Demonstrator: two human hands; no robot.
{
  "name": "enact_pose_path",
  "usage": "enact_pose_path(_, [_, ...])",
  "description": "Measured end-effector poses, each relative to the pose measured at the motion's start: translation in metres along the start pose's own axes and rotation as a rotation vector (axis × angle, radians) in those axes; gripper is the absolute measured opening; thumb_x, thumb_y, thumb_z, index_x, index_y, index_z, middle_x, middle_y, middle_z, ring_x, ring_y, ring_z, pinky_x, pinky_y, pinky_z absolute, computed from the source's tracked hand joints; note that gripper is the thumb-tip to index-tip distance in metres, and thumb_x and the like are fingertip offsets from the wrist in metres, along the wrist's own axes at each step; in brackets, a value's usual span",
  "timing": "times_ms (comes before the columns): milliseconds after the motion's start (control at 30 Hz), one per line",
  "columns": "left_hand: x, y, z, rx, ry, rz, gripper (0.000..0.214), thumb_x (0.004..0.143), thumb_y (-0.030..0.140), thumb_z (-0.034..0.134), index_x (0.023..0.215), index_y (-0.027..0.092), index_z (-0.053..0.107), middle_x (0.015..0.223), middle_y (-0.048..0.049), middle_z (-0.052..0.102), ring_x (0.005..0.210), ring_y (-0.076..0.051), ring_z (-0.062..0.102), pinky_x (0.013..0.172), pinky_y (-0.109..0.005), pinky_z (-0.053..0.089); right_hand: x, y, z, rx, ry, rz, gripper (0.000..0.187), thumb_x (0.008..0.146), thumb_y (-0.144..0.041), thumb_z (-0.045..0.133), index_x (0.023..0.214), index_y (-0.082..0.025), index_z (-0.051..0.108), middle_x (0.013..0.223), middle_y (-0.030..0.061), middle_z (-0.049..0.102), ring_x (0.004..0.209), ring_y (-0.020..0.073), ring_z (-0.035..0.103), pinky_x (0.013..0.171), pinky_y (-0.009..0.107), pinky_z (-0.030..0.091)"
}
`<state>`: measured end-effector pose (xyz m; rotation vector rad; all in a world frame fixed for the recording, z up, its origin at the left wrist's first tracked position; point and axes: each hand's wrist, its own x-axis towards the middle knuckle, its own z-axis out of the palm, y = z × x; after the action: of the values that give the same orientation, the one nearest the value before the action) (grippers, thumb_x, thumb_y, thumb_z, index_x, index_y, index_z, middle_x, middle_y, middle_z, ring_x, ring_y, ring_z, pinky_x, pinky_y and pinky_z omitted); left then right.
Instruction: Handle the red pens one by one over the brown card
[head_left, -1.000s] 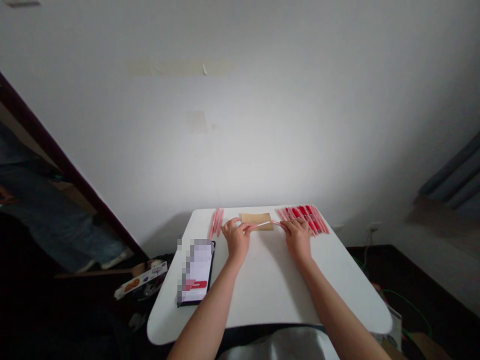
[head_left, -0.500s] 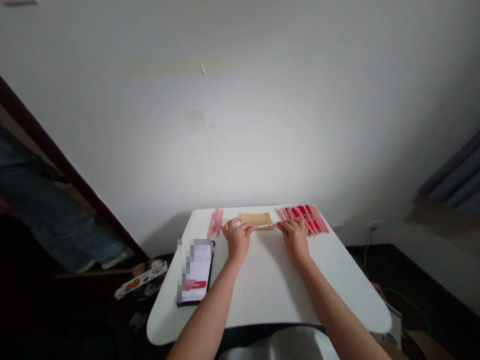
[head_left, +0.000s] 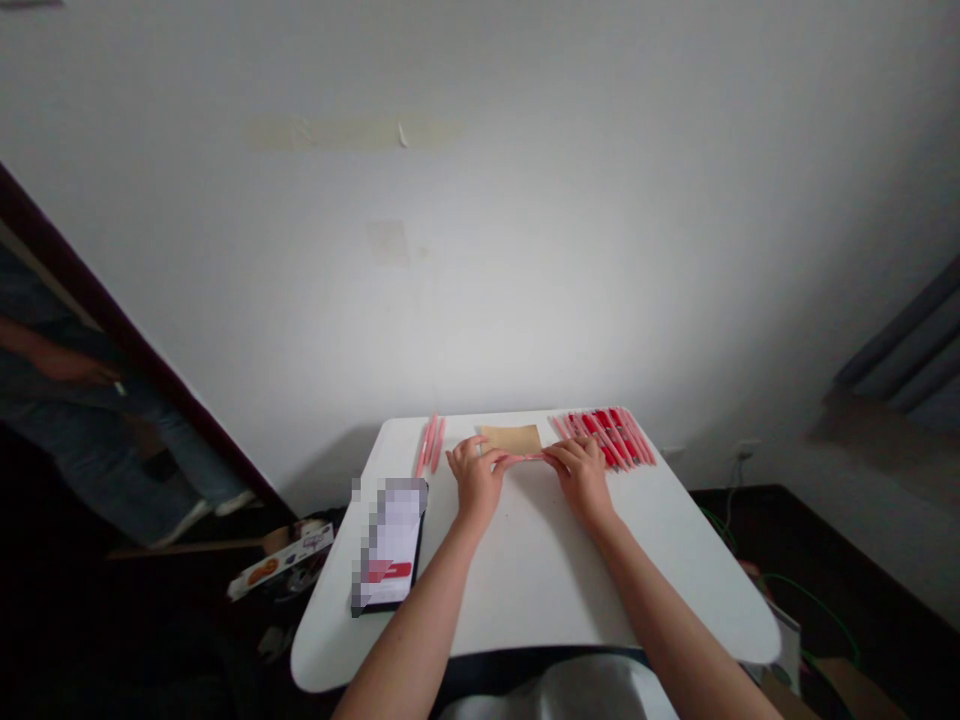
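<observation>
Between my hands, a slim pink pen (head_left: 530, 457) lies level just above the near edge of a tan paper piece (head_left: 512, 438). My left hand (head_left: 478, 485) pinches one end of it, fingers closed. At the other end, my right hand (head_left: 583, 475) grips it with thumb and fingers. The fingers cover much of the pen. Two or so pink pens (head_left: 430, 445) rest to the left of my left hand. Just past my right hand, several pink and red pens (head_left: 619, 437) lie side by side in a row.
A phone (head_left: 395, 545) with a lit screen lies at the left of the white table (head_left: 540, 590). The wall (head_left: 525, 250) rises behind the table. Off to the left, a person in jeans (head_left: 97, 440) stands beyond a dark frame. Boxes and cables lie on the floor.
My right hand has moved left, closer to my left hand. The white stretch that showed in the pen's middle is now mostly gone. The other person's hand has come into view.
</observation>
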<state>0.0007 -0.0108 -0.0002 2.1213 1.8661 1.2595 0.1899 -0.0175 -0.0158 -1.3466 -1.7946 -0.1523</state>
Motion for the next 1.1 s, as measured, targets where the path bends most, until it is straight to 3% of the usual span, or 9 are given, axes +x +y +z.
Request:
enact_pose_path(600, [-0.0013, 0.0042, -0.0019, 0.018, -0.057, 0.014, 0.014, 0.081, 0.036, 0.065, 0.083, 0.028, 0.076, 0.117, -0.0076, 0.061, 0.116, -0.027, 0.044, 0.105, -0.057, 0.028, 0.0005, 0.0002, -0.0028, 0.053, -0.011, -0.029, 0.019, 0.091, -0.033, 0.055, 0.096, -0.03, 0.073, 0.096, 0.0029, 0.071, 0.097, 0.0235, 0.048, 0.085, 0.039, 0.033])
enact_pose_path(900, [-0.0034, 0.0057, 0.0012, 0.078, -0.148, 0.022, 0.018, 0.086, 0.029, 0.057, 0.08, 0.027, 0.074, 0.125, -0.0076, 0.057, 0.12, -0.03, 0.04, 0.106, -0.068, 0.022, 0.0014, 0.004, 0.0004, 0.108, -0.004, -0.027, 0.018, 0.09, -0.028, 0.056, 0.095, -0.03, 0.073, 0.095, 0.0026, 0.071, 0.096, 0.0231, 0.05, 0.084, 0.038, 0.035])
enact_pose_path(1100, [-0.0033, 0.004, 0.0021, 0.082, -0.153, 0.032, 0.018, 0.086, 0.03, 0.057, 0.08, 0.026, 0.073, 0.126, -0.0075, 0.056, 0.121, -0.03, 0.04, 0.105, -0.064, 0.025, 0.0005, 0.0044, 0.0002, 0.151, -0.006, -0.019, 0.018, 0.089, -0.03, 0.057, 0.098, -0.028, 0.073, 0.096, 0.0035, 0.072, 0.097, 0.0246, 0.049, 0.087, 0.041, 0.036])
